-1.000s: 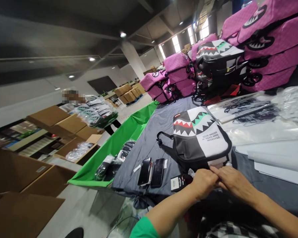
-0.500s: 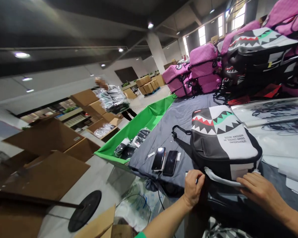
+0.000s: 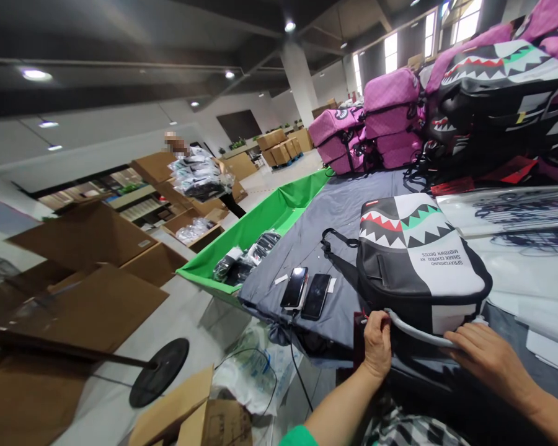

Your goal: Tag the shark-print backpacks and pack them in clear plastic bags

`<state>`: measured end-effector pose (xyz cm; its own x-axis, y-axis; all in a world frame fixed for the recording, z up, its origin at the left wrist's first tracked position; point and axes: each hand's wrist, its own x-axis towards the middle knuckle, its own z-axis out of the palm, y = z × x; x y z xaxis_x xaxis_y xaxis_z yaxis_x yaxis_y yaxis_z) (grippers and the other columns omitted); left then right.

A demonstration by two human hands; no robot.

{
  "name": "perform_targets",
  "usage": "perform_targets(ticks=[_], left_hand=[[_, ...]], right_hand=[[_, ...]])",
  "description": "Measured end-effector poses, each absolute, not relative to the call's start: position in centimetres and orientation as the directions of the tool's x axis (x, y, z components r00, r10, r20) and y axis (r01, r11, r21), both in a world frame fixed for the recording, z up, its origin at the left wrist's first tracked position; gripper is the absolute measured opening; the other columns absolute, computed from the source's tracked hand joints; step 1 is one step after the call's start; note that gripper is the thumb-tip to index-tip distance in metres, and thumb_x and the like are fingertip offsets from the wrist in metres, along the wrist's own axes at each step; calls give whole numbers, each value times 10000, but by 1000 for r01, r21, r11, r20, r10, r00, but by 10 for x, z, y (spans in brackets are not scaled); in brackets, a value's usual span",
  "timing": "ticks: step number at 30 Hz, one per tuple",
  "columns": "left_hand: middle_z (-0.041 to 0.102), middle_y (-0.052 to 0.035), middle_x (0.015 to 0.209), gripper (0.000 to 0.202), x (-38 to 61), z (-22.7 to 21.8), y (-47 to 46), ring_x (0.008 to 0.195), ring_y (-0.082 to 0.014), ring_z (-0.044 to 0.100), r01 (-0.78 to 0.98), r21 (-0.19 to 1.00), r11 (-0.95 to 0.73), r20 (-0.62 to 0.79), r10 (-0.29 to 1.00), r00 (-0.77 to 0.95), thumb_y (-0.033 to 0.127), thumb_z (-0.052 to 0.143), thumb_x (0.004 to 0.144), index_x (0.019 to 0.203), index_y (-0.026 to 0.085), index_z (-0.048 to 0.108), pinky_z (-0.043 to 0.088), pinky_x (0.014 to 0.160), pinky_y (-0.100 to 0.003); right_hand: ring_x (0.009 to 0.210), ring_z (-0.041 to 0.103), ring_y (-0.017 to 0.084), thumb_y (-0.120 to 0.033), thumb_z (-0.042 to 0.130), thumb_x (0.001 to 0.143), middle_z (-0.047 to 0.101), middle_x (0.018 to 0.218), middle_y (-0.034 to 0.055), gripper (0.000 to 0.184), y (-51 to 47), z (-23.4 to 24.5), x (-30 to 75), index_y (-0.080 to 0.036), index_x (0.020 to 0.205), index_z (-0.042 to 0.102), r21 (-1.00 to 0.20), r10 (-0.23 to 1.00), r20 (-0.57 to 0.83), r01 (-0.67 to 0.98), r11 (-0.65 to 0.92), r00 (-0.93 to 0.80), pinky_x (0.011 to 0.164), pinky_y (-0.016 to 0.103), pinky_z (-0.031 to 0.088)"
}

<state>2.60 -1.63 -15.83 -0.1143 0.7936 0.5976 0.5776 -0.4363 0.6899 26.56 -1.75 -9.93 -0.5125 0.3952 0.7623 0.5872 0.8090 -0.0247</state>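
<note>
A backpack [image 3: 413, 248] in black, grey and white lies on the grey-covered table, with a printed shark mouth and upside-down lettering. Along its near end runs a pale, wrapped-looking handle [image 3: 416, 331]. My left hand [image 3: 377, 347] is closed in a pinch at the handle's left end; its fingertips hide what is between them. Just left of those fingers hangs a dark red tag [image 3: 359, 337]. The fingers of my right hand [image 3: 488, 353] curl over the handle's right end. A black strap [image 3: 339, 244] trails off the backpack's left side.
Two phones [image 3: 295, 290] lie on the grey cloth [image 3: 302, 238]. Pink backpacks [image 3: 393, 118] are piled behind, and clear plastic bags [image 3: 521, 266] lie to the right. A green bin [image 3: 204, 279] adjoins the table's left side. Beyond it, a person [image 3: 202, 173] carries wrapped goods among cardboard boxes [image 3: 106, 248].
My left hand has moved right and slightly up, to the handle's left end, and the red tag shows beside it. My right hand stays on the handle. The person has shifted left in view.
</note>
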Motion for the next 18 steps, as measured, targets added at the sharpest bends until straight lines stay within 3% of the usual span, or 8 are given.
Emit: perform_targets(ticks=[3, 7, 10, 12, 14, 16, 18], left_hand=[[615, -35, 772, 207, 19, -163, -14, 708, -151, 617, 615, 630, -474, 634, 771, -55, 223, 372, 1008, 917, 192, 556, 542, 679, -268], [644, -52, 877, 166, 15, -137, -33, 794, -155, 646, 698, 545, -465, 685, 727, -50, 161, 428, 990, 1073, 181, 570, 565, 753, -280], [677, -117, 1051, 251, 30, -98, -40, 1002, -198, 662, 699, 390, -600, 700, 686, 198, 163, 414, 996, 1199, 165, 563, 573, 895, -339], [705, -128, 1078, 293, 49, -72, -28, 1028, -217, 675, 640, 363, -678, 508, 719, 475, 215, 369, 1025, 1223, 146, 573, 568, 919, -353], [734, -109, 981, 359, 70, -51, -7, 934, -227, 701, 626, 391, -674, 175, 723, 668, 301, 317, 1056, 1123, 135, 628, 568, 856, -340], [734, -96, 886, 506, 86, -38, 15, 875, -226, 705, 621, 437, -651, -115, 645, 756, 387, 252, 1073, 928, 142, 670, 548, 805, -309], [720, -97, 838, 637, 94, -31, 31, 874, -226, 700, 603, 484, -634, -271, 546, 792, 467, 195, 1072, 766, 153, 657, 526, 792, -288]], right_hand=[[677, 557, 188, -367, 564, 1016, 616, 757, 35, 211, -20, -99, 262, -182, 930, 616, -42, 436, 744, 615, 787, -507, 682, 325, 417], [618, 481, 165, -291, 543, 1031, 533, 662, 1, 244, -21, -98, 256, -187, 812, 575, -13, 428, 763, 651, 759, -484, 641, 312, 362], [599, 454, 157, -237, 480, 1048, 513, 633, -8, 306, -19, -98, 255, -198, 754, 553, 33, 396, 760, 639, 768, -515, 618, 311, 342], [596, 463, 156, -180, 430, 1049, 527, 631, -3, 336, -17, -99, 257, -201, 735, 546, 57, 380, 755, 631, 774, -534, 614, 317, 348], [619, 506, 158, -139, 422, 1037, 575, 665, 11, 321, -15, -101, 261, -198, 748, 549, 59, 363, 764, 618, 784, -534, 623, 320, 371], [676, 568, 166, -145, 438, 1034, 635, 738, 34, 270, -14, -104, 263, -190, 802, 568, 42, 341, 786, 595, 803, -516, 639, 323, 406], [683, 587, 170, -168, 456, 1033, 648, 755, 37, 228, -15, -106, 262, -190, 842, 577, 3, 344, 811, 592, 806, -473, 630, 324, 433]])
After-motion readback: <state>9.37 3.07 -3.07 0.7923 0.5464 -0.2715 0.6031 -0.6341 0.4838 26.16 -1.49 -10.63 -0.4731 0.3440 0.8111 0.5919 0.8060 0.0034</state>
